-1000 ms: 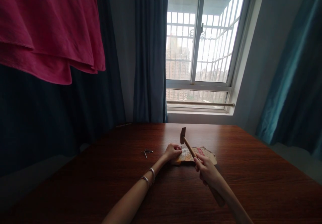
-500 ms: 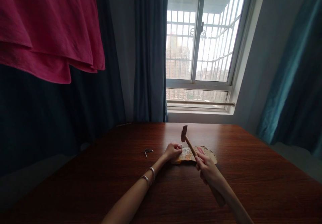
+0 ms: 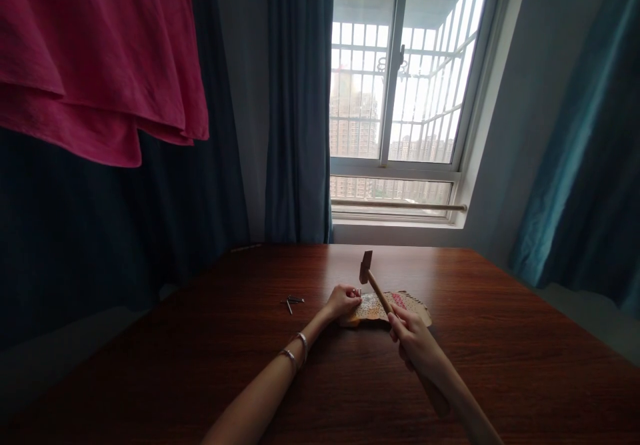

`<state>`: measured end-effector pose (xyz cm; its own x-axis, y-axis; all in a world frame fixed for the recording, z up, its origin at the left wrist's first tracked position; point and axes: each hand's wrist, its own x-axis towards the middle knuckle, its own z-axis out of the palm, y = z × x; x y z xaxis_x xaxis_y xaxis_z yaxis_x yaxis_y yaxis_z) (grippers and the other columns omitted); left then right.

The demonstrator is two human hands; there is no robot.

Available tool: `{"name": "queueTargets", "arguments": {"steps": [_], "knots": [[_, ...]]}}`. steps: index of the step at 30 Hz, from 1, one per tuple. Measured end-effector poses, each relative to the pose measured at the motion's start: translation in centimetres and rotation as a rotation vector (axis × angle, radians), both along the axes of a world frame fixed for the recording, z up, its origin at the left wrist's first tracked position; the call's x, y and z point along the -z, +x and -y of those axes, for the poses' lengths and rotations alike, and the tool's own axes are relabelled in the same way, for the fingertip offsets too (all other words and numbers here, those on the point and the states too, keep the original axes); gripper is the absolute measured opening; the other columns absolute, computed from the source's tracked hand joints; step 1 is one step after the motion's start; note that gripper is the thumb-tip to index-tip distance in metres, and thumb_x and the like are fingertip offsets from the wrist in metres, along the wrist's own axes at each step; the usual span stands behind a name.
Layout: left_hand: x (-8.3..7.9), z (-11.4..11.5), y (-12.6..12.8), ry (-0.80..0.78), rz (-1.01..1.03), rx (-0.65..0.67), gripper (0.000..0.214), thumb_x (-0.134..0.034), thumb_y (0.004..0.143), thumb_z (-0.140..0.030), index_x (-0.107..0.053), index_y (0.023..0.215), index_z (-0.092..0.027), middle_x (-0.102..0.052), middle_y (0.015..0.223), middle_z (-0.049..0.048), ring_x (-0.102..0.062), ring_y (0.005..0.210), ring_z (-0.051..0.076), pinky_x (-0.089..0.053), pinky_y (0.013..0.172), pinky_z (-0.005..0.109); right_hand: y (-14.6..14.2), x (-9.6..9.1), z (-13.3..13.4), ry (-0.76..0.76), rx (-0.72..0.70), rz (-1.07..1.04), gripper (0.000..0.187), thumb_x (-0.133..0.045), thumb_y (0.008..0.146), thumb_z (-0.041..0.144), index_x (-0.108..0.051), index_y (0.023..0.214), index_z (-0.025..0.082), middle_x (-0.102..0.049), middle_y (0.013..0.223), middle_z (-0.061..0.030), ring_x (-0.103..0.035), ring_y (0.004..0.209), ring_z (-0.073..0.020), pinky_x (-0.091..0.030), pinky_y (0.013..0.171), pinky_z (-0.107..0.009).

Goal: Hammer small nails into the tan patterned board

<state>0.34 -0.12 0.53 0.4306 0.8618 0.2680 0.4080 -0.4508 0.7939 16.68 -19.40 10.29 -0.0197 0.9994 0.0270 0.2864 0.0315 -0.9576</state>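
The left hand [image 3: 344, 300] rests at the left end of a patterned piece [image 3: 373, 308], and its fingers are pinched narrow around a thin nail [image 3: 361, 292], which stands about upright. The lower end of the nail is too small to see well. The right hand [image 3: 415, 343] is closed around the wooden handle of a hammer [image 3: 379, 291]; the hammer is tilted, and its head is raised above the piece, near the left hand and apart from the nail. The patterned piece lies on the tabletop [image 3: 240, 371] between the two hands, and its right part reaches beyond the right hand's fingers. I cannot tell if the right hand touches it. To the left of the left hand, well apart from it, a few loose nails [image 3: 292, 302] lie in a small group. Two bracelets [image 3: 303, 345] are around the left wrist. Farther away, beyond both hands, is a window [image 3: 357, 118].
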Motion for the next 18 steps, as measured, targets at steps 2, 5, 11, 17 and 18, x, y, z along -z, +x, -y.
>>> {"name": "queueTargets", "arguments": {"steps": [2, 5, 11, 17, 18], "knots": [[0.0, 0.0, 0.0, -0.004, 0.001, 0.001, 0.023, -0.064, 0.066, -0.032, -0.071, 0.071, -0.011, -0.062, 0.063, 0.0016, -0.05, 0.06, 0.012, -0.036, 0.056, 0.02, -0.1, -0.3, 0.2, 0.028, 0.011, -0.015, 0.034, -0.037, 0.086, 0.046, -0.049, 0.1, 0.019, -0.042, 0.057, 0.0088, -0.035, 0.028, -0.0034, -0.029, 0.024, -0.014], [0.1, 0.0, 0.0, 0.0, -0.009, -0.001, 0.023, -0.064, 0.067, -0.033, -0.071, 0.072, -0.011, -0.062, 0.062, 0.001, -0.05, 0.059, 0.012, -0.035, 0.055, 0.02, -0.2, -0.3, 0.4, 0.012, 0.005, -0.005, 0.034, -0.038, 0.085, 0.046, -0.05, 0.101, 0.018, -0.041, 0.056, 0.0088, -0.035, 0.028, -0.0034, -0.028, 0.024, -0.014], [0.2, -0.1, 0.0, 0.01, -0.008, -0.007, 0.024, -0.064, 0.066, -0.033, -0.072, 0.073, -0.011, -0.06, 0.06, 0.0002, -0.048, 0.058, 0.011, -0.034, 0.054, 0.02, -0.1, 0.8, 0.1, 0.004, -0.007, 0.019, 0.033, -0.038, 0.084, 0.046, -0.05, 0.096, 0.018, -0.041, 0.057, 0.0084, -0.035, 0.028, -0.0037, -0.027, 0.023, -0.014], [0.4, -0.3, 0.0, 0.013, -0.005, -0.002, 0.025, -0.064, 0.066, -0.033, -0.071, 0.074, -0.011, -0.061, 0.062, 0.0007, -0.048, 0.057, 0.011, -0.033, 0.053, 0.02, -0.2, 0.4, 0.0, 0.005, -0.018, 0.041, 0.03, -0.037, 0.085, 0.043, -0.05, 0.093, 0.018, -0.041, 0.056, 0.0083, -0.036, 0.029, -0.0035, -0.027, 0.025, -0.013], [0.4, -0.3, 0.0, 0.013, -0.01, -0.003, 0.025, -0.064, 0.066, -0.034, -0.071, 0.074, -0.011, -0.061, 0.061, 0.0007, -0.048, 0.057, 0.011, -0.033, 0.053, 0.02, -0.2, 0.2, 0.0, 0.016, -0.011, 0.039, 0.03, -0.036, 0.085, 0.043, -0.05, 0.094, 0.018, -0.041, 0.057, 0.0083, -0.036, 0.03, -0.0035, -0.028, 0.025, -0.013]]}}
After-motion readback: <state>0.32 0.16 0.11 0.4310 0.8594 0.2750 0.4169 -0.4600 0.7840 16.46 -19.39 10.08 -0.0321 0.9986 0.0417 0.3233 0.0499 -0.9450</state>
